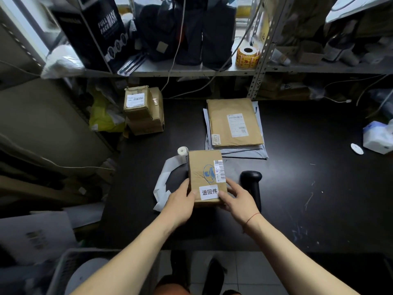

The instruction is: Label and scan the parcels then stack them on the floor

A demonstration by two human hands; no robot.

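While left grip (180, 201) clasps the parcel (204, 173) at its near-left edge, right grip (238, 201) holds the near-right corner, thumb touching the white label (209, 192) on top. Parcel's at the table (297, 177) front-centre, can't tell if lifted, btwn label roll (182, 150) at left & black scanner (252, 184) just beside, right. Envelope stack (234, 122) lies farther back; cardboard boxes (140, 109) back-left.

Partly hidden behind right hand (238, 201): scanner (251, 179) handle — envelope label (237, 125) unreadable
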